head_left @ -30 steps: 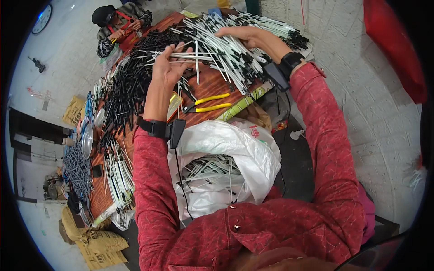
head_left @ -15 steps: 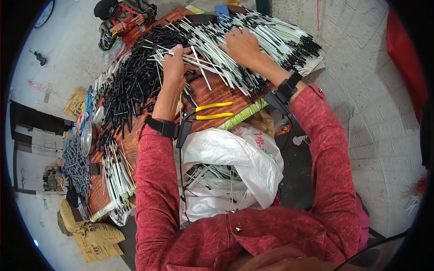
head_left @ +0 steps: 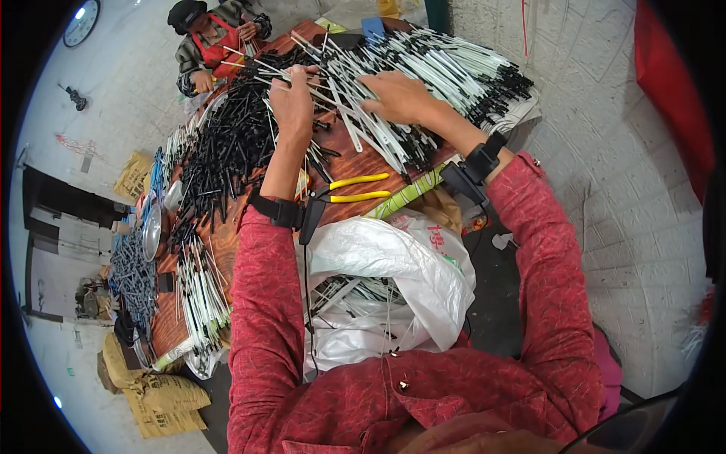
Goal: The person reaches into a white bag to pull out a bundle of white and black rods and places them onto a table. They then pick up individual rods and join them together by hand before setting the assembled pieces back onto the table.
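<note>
My left hand (head_left: 293, 98) is closed round a loose bunch of thin white sticks (head_left: 265, 73) with black ends, fanned out to both sides of the fist. Just right of it, my right hand (head_left: 398, 98) has its fingers bent at the near edge of a large heap of white strips (head_left: 461, 64) with black ends. Strips pass under and between its fingertips, so the exact grip is partly hidden. Below the hands, cutting pliers with yellow handles (head_left: 359, 180) lie on the wood-patterned table (head_left: 355, 155).
A heap of black parts (head_left: 219, 144) covers the table's left. Nearer me lies another white bundle (head_left: 200, 295). An open white sack (head_left: 393, 250) holding more strips sits before me. Across the table, a co-worker (head_left: 215, 41) handles sticks. Grey parts (head_left: 132, 272) stand left.
My right hand has come left and nearer me along the heap, closer to my left hand. My left hand stays almost in place. The co-worker's hands have moved apart.
</note>
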A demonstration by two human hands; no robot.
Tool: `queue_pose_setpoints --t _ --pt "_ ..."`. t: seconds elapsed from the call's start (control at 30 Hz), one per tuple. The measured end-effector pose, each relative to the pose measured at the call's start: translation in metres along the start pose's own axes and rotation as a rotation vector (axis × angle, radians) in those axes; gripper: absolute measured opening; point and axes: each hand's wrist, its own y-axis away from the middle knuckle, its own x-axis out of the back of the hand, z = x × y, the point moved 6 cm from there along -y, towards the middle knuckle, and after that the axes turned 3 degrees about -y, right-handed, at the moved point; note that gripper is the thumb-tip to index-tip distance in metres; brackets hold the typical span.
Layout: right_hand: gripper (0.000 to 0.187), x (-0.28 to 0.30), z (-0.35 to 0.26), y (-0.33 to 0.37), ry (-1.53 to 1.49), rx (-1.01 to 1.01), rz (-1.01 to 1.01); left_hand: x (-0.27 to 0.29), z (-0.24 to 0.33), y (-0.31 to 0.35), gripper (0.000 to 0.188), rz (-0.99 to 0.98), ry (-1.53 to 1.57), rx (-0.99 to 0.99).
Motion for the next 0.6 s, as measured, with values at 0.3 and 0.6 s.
queue_pose_setpoints --t 0.3,0.6 --pt "0.054 -0.049 -0.001 0.014 0.177 0.162 0.313 0.026 -0.01 -0.001 0.032 0.096 -0.423 0.034" --pt "0.048 -0.039 0.023 0.009 -0.134 0.129 0.217 -0.001 0.013 0.011 0.041 -0.052 -0.488 -0.156"
